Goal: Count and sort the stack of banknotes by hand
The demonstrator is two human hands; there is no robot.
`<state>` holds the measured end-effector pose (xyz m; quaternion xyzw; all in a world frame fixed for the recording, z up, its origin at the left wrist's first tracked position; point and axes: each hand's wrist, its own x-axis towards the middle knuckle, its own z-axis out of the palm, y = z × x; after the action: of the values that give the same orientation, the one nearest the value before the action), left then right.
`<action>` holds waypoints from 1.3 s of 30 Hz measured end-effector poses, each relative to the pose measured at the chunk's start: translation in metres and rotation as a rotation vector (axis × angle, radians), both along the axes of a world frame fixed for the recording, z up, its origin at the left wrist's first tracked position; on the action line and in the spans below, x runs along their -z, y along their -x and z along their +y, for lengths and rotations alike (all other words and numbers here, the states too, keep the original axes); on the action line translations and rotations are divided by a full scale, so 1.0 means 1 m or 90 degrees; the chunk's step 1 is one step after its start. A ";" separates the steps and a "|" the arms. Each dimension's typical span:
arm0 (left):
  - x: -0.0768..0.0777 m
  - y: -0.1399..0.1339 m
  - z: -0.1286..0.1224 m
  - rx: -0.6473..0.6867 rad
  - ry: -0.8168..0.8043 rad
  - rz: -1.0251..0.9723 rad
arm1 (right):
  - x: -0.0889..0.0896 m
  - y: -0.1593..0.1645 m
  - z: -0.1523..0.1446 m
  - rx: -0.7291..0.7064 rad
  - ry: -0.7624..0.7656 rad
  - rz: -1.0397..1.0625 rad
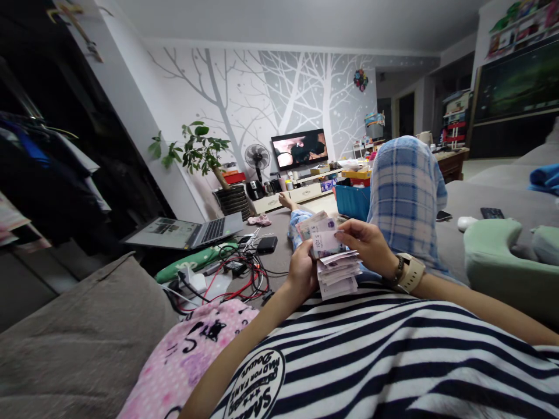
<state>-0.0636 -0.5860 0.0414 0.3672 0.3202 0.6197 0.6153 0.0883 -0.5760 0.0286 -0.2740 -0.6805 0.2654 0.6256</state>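
A stack of banknotes (338, 273) is gripped by my left hand (304, 269) above my striped shirt. Its lower notes fan out in several layers, and the upper ones stand up toward my knee. My right hand (367, 241) pinches the edge of an upper banknote (325, 240) with thumb and fingertips. A reddish note shows behind it. The left fingers behind the stack are mostly hidden. On my right wrist are a pale watch and a dark bracelet.
To the left lie an open laptop (190, 233), tangled cables (248, 270), a black box-shaped device (267, 244) and a pink blanket (196, 355). My raised knee (404, 192) in plaid trousers stands ahead. On the right are a green cushion (493, 256), a white mouse (468, 223) and a phone (443, 216).
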 end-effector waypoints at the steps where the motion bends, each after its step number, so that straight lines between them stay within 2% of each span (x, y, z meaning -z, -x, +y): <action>1: 0.000 0.000 0.000 0.002 0.003 -0.003 | 0.000 0.000 0.000 0.004 -0.004 -0.005; 15: 0.004 0.001 0.003 0.035 -0.014 -0.029 | -0.003 -0.002 -0.006 0.000 -0.037 -0.031; 21: 0.004 0.002 0.003 0.015 0.008 -0.048 | -0.001 -0.004 -0.006 -0.058 -0.028 -0.060; 25: 0.005 0.002 0.003 0.009 0.008 -0.038 | 0.000 -0.003 0.001 0.027 0.015 -0.003; 28: 0.005 0.002 0.001 0.039 -0.006 -0.048 | 0.002 -0.003 0.010 0.091 0.047 0.013; 34: 0.006 0.002 -0.001 0.000 -0.014 -0.007 | 0.002 -0.002 0.017 0.089 0.065 -0.031; 39: 0.007 0.001 0.002 0.022 0.004 -0.034 | -0.001 -0.002 0.014 0.082 0.054 -0.018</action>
<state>-0.0645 -0.5842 0.0344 0.3541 0.2988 0.6178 0.6354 0.0901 -0.5623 0.0297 -0.3472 -0.6584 0.2496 0.6195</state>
